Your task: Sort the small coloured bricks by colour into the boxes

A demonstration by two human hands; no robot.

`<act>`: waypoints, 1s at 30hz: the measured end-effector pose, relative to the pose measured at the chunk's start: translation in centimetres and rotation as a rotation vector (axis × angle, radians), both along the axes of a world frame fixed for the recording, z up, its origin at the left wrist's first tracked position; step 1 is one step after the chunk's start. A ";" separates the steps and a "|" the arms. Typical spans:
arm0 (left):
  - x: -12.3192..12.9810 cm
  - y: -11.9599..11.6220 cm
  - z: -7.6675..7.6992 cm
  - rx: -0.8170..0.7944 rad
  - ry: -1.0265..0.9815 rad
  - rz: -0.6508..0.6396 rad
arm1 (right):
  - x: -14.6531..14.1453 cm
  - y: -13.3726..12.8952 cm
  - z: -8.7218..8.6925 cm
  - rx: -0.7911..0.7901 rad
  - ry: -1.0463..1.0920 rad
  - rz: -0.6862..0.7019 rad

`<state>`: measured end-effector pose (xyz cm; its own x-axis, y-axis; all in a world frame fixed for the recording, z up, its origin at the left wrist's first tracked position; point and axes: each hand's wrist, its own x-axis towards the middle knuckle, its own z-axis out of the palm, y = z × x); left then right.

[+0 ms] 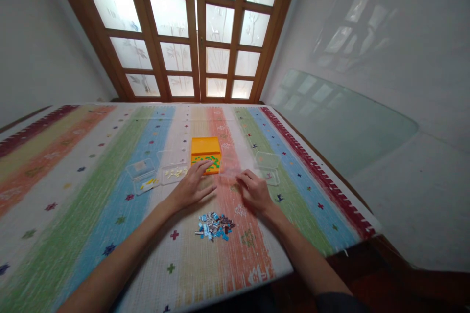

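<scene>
Fingers point(201, 168) on our left hand point(188, 190) are wide, with the thumb point(207, 191) held well away from the rest. They reach over the near side of the orange box point(205, 154), but we cannot tell if they touch it. Our right hand point(254, 190) has its fingers curled in. By their tips is a see-through plastic shape point(230, 168), too blurry for us to tell if we are holding it.

The orange box sits open on the table point(220, 279), with its lid point(204, 145) laid back toward the far edge. Lots of little green pieces point(214, 160) lie inside it. Just to its left, a clear box point(169, 182) holds small pale yellow pieces point(176, 173). Next to that, closer to the left edge, another clear box point(138, 187) has bright yellow pieces point(150, 184) in it. Past our right hand, toward the right edge, we see one more open clear box point(270, 176).

Between our arms, nearer to the front edge, is a pile of tiny blue, gray and brown bricks point(215, 226). They lie right on the stripy cloth point(88, 195). Past the far edge are wooden doors point(198, 58) with glass squares.
</scene>
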<state>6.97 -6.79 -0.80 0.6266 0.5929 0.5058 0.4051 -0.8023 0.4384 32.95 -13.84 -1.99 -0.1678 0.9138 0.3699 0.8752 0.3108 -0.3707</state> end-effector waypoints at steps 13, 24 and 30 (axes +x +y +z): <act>-0.1 -3.4 -1.3 -0.592 -0.378 0.030 | -2.2 -1.3 -0.7 0.164 0.113 0.352; -0.5 -2.8 -1.5 -0.858 -0.733 0.036 | -0.7 -5.4 0.7 -0.178 0.365 0.510; -0.6 -2.8 -1.8 -0.851 -0.733 0.049 | -0.5 -6.1 0.1 -0.251 0.337 0.492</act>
<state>6.33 -9.55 -2.56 0.3106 0.9367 0.1614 -0.1521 -0.1187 0.9812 32.43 -19.90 -1.93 -0.5008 0.8256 0.2601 0.4757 0.5136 -0.7141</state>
